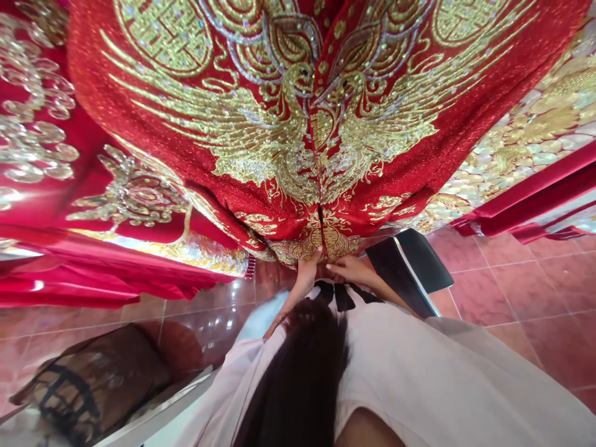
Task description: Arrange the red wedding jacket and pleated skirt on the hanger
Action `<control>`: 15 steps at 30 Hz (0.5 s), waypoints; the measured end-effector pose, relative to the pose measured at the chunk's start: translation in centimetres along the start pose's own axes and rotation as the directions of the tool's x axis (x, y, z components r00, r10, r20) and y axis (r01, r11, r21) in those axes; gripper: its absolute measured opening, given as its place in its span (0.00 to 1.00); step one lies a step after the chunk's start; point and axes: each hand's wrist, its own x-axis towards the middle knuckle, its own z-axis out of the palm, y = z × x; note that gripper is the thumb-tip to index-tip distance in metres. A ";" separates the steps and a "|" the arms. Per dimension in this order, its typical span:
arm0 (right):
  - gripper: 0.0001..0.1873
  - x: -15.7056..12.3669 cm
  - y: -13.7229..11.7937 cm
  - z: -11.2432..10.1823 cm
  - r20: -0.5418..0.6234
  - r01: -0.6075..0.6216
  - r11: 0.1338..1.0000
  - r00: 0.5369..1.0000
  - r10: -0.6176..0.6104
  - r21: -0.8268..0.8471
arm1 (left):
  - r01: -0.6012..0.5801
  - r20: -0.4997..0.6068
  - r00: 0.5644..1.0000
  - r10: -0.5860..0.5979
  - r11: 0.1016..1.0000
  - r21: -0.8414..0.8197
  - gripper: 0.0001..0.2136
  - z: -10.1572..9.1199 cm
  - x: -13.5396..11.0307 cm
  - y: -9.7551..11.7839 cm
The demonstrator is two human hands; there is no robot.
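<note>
In front of me hangs a red embroidered jacket [261, 205], with gold birds and round emblems mirrored about its front opening. My left hand [306, 272] is closed on the bottom hem, left of the opening, with the thumb on top of the gold trim. On the other side of the opening, my right hand [351, 269] is at the same hem with its fingers curled in against the edge. Its fingertips point toward the left hand, and the cloth partly hides them. Both hands are close together at the jacket's lower centre.
Red garments with clear beadwork [139, 195] hang at the left; a gold and pearly sequined garment [512, 149] hangs at the right. A black object with a pale edge [410, 267] stands right of my hands. A brown bag [112, 379] lies lower left on the tiled floor [521, 285].
</note>
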 end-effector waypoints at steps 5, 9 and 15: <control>0.17 1.1 -1.6 1.9 -0.161 0.075 0.994 0.983 -0.087 -0.083 | -0.097 -0.017 0.995 0.098 0.992 0.075 0.19 0.1 0.2 0.0; 0.17 1.7 -2.1 3.0 -0.240 0.087 0.994 0.966 -0.099 -0.059 | -0.127 -0.030 0.991 0.133 0.982 0.138 0.14 -0.1 0.4 0.0; 0.14 2.1 -2.0 3.4 -0.300 0.036 0.996 0.954 -0.011 0.078 | -0.138 -0.066 0.985 0.157 0.963 0.231 0.10 -0.7 1.2 -1.2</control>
